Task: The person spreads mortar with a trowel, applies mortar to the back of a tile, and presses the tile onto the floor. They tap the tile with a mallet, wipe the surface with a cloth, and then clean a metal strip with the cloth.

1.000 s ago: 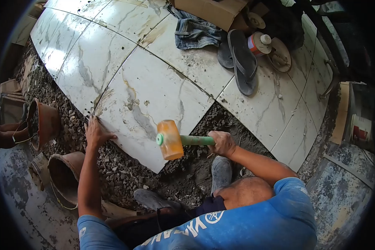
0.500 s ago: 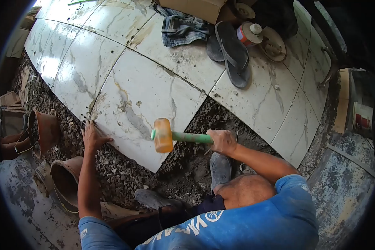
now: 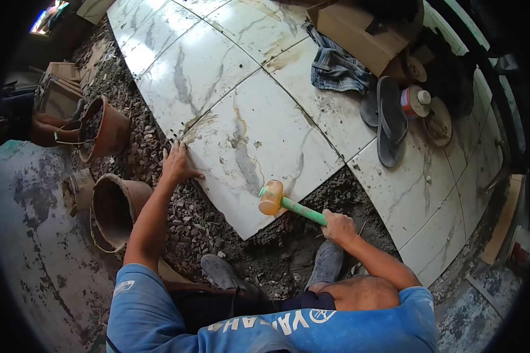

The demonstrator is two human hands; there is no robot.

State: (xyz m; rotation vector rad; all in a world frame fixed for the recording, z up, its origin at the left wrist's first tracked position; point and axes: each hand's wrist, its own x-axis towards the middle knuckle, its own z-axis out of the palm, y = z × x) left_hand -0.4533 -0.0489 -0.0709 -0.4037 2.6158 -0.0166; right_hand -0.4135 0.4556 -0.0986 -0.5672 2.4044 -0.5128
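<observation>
My right hand [image 3: 339, 227] is closed round the green handle of a mallet [image 3: 271, 198] with a translucent amber head. That head is over the near corner of a white, grey-veined floor tile [image 3: 247, 141]. My left hand [image 3: 176, 166] rests at the tile's left edge, fingers spread and thumb pointing right along the border. Dark mortar [image 3: 341, 194] shows beside the tile's right edge, and loose gravel [image 3: 188, 217] lies along its left side.
Laid tiles [image 3: 182, 73] stretch ahead. Flip-flops [image 3: 390, 123], jeans [image 3: 338, 67], a can [image 3: 415, 101] and a cardboard box [image 3: 365, 35] lie on them. Two buckets [image 3: 109, 129] [image 3: 138, 194] are at left, near another person's legs [image 3: 47, 129]. My boots [image 3: 327, 265] stand in the mortar bed.
The view has swung left, so the scene sits further right. The mallet head looks smaller and lower, nearer the tile's near corner. My left hand stays at the tile's edge.
</observation>
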